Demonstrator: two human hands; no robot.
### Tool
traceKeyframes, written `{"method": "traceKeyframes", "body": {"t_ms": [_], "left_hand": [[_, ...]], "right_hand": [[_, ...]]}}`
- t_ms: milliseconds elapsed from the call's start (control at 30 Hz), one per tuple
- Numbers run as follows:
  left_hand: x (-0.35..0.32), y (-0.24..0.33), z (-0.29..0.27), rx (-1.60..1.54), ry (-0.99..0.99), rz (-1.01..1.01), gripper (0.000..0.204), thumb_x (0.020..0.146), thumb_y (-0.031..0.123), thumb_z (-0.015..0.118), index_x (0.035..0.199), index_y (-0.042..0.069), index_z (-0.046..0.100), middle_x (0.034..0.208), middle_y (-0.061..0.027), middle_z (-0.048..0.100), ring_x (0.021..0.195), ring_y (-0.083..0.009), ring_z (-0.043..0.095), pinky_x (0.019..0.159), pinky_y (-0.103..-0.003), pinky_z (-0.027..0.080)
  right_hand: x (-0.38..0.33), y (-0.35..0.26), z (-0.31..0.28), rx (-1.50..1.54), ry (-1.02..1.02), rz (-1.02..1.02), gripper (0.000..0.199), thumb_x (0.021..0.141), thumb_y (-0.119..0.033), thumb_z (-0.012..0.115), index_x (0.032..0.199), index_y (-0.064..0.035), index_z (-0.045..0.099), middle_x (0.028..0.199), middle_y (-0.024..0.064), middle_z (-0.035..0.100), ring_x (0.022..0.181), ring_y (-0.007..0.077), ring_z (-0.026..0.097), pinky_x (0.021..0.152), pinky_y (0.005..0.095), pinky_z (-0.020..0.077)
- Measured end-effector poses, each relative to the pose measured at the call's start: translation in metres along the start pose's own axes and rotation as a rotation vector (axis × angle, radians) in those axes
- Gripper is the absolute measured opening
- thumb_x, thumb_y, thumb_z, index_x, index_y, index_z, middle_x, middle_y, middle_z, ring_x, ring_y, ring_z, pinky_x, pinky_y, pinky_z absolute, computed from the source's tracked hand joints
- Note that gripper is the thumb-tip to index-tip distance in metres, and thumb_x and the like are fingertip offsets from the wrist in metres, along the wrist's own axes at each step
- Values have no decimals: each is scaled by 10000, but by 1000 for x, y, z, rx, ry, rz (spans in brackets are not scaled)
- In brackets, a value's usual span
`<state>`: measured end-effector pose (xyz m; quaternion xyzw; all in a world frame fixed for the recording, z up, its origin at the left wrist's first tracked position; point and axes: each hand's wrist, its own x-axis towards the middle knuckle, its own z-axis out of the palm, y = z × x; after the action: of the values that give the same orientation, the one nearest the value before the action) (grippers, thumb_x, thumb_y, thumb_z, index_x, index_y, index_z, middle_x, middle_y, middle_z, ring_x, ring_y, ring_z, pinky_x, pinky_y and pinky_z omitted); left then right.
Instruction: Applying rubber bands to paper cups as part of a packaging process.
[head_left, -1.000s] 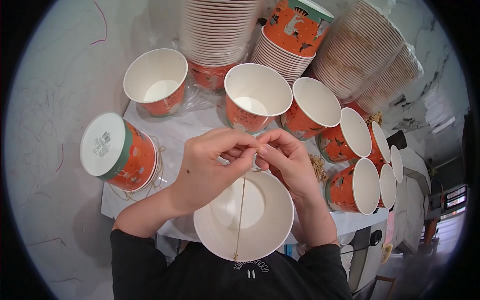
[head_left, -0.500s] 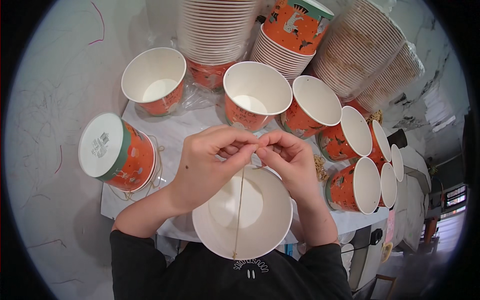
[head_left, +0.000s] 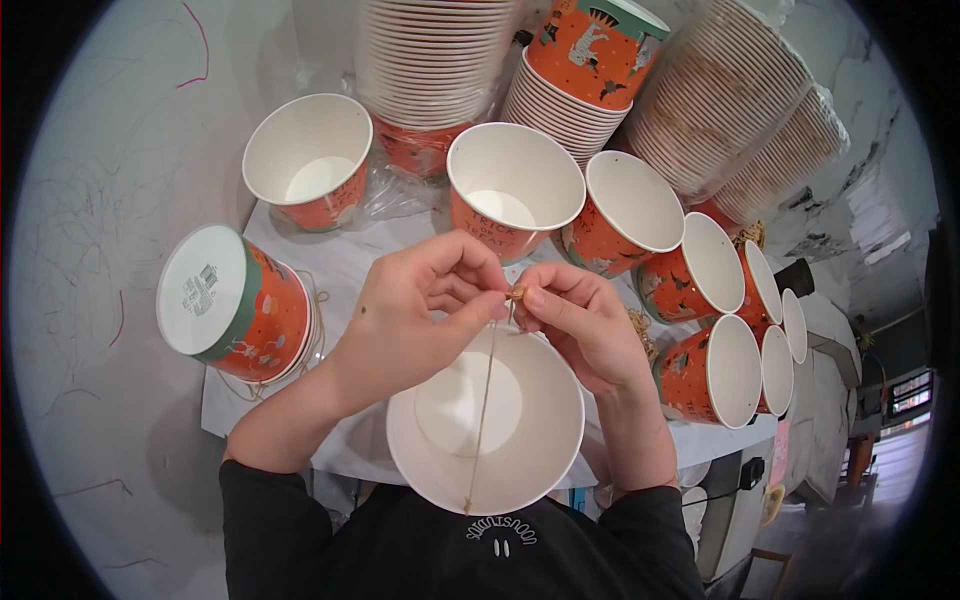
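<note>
Thin tan string (head_left: 483,405) taut across white-lined paper cup (head_left: 487,420); left hand (head_left: 415,310), right hand (head_left: 578,322) pinched on its knotted 12 o'clock end.

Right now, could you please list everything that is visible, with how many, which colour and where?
open paper cup: one, white inside, nearest the person, under both hands
twine: one strand, tan, stretched across that cup from the fingertips to its near rim
upside-down cup: one, orange with a green band, left
upright cups: about ten, orange outside, behind and to the right
nested cup stacks: about four, white and orange, along the back
table: one, white marbled
left hand: pinching the twine
right hand: pinching the twine
</note>
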<state>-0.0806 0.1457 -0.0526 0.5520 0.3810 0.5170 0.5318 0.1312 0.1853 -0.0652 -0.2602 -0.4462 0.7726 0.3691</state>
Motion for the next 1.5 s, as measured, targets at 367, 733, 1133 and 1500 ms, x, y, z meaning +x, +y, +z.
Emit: {"method": "traceKeyframes", "body": {"t_ms": [367,733,1133,1500], "left_hand": [[0,-2,0,189,47,35,120,910,41,759,955,-50,695,925,-71,721,805,-83,693,722,-237,572],[0,10,-15,181,0,-130,91,935,45,718,930,-25,661,857,-25,700,771,-43,667,677,-200,540],[2,19,-21,-273,-176,-323,347,904,-48,706,1095,87,449,906,-142,743,723,-130,701,627,-223,535],[-22,47,0,-289,-135,-347,416,828,-76,730,999,111,401,886,-170,727,605,-98,631,510,-189,434]], "right_hand": [[-8,0,14,-236,95,-118,149,966,-89,728,1081,1,705,971,19,721,874,54,646,770,214,527],[-8,-3,11,-839,154,-351,61,943,-18,677,988,15,655,920,67,634,832,135,605,760,269,485],[-9,-13,22,-1064,12,-547,210,832,-61,767,1041,-73,748,853,55,686,831,240,636,844,361,473],[-14,-10,26,-1408,67,-897,221,735,-92,809,938,-138,735,823,-18,619,807,204,614,1025,495,412]]}}
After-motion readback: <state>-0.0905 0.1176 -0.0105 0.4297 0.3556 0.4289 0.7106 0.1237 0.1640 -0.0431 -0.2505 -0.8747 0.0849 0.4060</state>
